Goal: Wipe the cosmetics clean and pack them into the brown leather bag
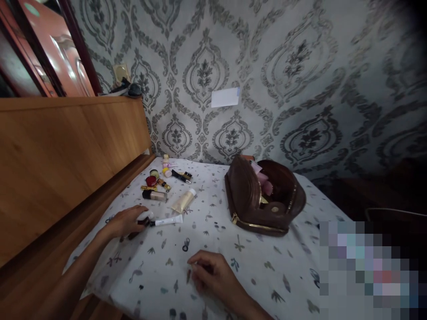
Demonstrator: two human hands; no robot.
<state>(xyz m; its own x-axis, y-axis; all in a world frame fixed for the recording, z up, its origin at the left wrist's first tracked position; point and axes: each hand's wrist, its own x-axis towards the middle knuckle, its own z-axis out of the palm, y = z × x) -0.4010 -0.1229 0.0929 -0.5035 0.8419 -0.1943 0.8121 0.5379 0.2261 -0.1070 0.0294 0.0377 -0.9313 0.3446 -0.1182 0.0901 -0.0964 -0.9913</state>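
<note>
My left hand (pixel 128 221) is low over the left side of the cloth, fingers bent down around a small dark item (pixel 144 220) with a pale, clear-looking top. Most of that item is hidden, so its kind is unclear. Touching or just beside my fingertips lies a slim white tube (pixel 168 220) with a black cap. Beyond it are a beige squeeze tube (pixel 183 202) with a white cap and a foundation bottle (pixel 155 195) with a black cap. My right hand (pixel 213 273) hovers near the front, loosely curled, with nothing visible in it.
A brown zippered bag (pixel 247 195) stands open at the right, pink items (pixel 263 180) inside. Several small cosmetics, including a red round jar (pixel 151 181) and a black tube (pixel 180 177), lie at the back left. A wooden panel (pixel 76 151) borders the left; the patterned wall (pixel 203 124) is behind.
</note>
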